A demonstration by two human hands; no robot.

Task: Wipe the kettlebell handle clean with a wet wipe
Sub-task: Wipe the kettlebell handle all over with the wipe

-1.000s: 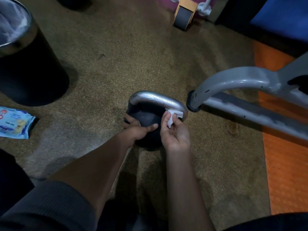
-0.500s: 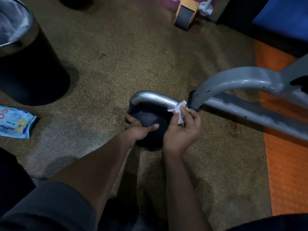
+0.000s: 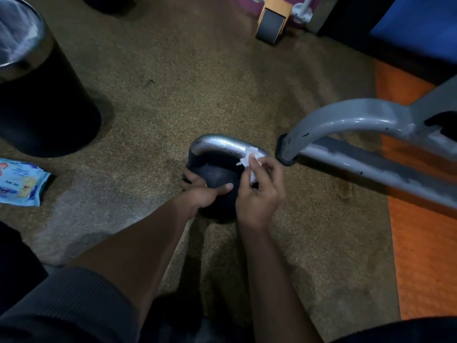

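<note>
Right hand (image 3: 259, 191) pinching wet wipe (image 3: 251, 158)

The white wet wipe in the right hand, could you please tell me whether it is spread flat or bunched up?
Bunched up: the white wet wipe shows crumpled folds, pinched in the right hand against the silver kettlebell handle.

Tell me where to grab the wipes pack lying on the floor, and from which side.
Take the wet wipes pack by its right-hand edge, coming from above and the right. It lies flat on the carpet, so only its edges offer a pinch. Its left part runs out of view and the black bin stands close behind it, while the right edge faces open floor.
</note>
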